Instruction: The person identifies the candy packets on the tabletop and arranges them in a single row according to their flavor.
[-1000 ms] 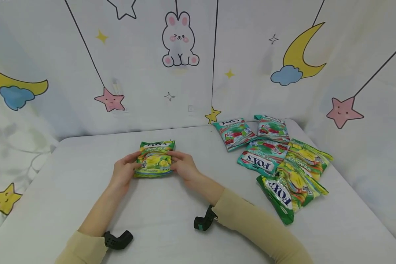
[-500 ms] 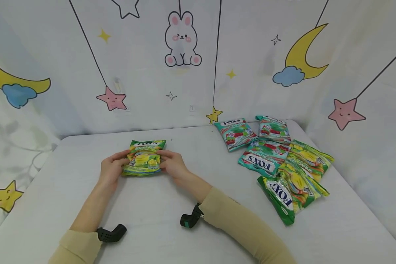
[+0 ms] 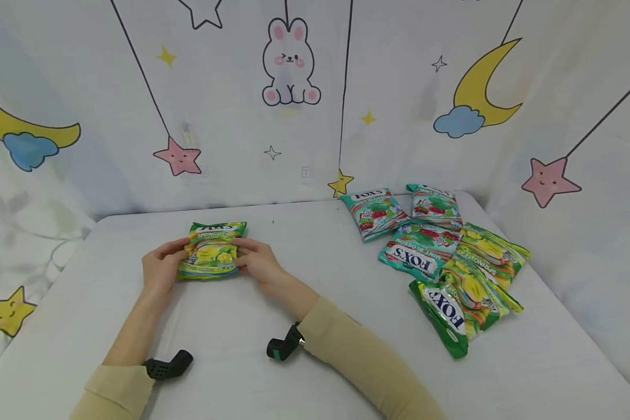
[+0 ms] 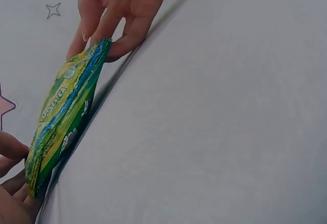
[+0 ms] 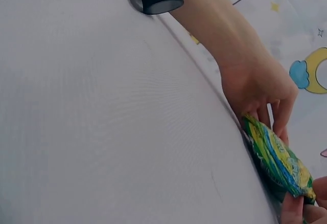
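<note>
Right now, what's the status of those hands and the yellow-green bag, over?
Left hand, right hand: pinching opposite sides. Yellow-green bag: held between them. Other bags: off to the right, not in the way.

Up there at the far side, a printed rabbit [image 3: 291, 64]!
Yellow moons [image 3: 472, 81] with blue clouds [image 3: 459, 121] flanked it, pink stars [image 3: 550, 182] dangled lower left and right, all across the white curtain [image 3: 231, 99]!

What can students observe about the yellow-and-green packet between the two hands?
The shiny, crinkled yellow-and-green packet, apparently plastic film, looks plump and roughly rectangular. Printed side up, it reads SPRING TEA, with yellow printed pictures and blue striping near its lower edge. The left hand and right hand pinch opposite sides over the white cloth-covered tabletop; whether it rests there is unclear.
</note>
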A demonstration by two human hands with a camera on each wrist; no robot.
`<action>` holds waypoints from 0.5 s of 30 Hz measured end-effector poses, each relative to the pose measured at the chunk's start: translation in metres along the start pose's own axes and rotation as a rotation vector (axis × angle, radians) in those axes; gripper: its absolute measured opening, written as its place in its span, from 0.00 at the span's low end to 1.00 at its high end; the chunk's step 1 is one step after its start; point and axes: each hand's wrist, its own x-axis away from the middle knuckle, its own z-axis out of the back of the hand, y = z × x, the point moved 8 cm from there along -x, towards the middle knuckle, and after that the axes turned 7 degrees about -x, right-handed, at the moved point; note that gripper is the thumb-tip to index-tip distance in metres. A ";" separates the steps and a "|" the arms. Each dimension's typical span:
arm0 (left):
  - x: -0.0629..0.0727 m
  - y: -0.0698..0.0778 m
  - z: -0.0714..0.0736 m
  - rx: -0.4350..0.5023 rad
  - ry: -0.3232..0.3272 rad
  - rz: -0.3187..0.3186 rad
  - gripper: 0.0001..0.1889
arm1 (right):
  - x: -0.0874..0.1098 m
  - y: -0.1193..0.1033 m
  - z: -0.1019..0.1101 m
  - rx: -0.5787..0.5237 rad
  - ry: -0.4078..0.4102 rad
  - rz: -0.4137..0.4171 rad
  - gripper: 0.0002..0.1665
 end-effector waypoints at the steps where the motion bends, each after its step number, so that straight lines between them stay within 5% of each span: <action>1: -0.001 -0.001 0.002 0.010 0.006 0.005 0.23 | -0.001 0.001 -0.002 -0.007 -0.005 0.001 0.34; 15: -0.007 -0.011 0.027 0.157 0.119 0.067 0.20 | -0.015 0.014 -0.026 -0.053 0.013 0.016 0.31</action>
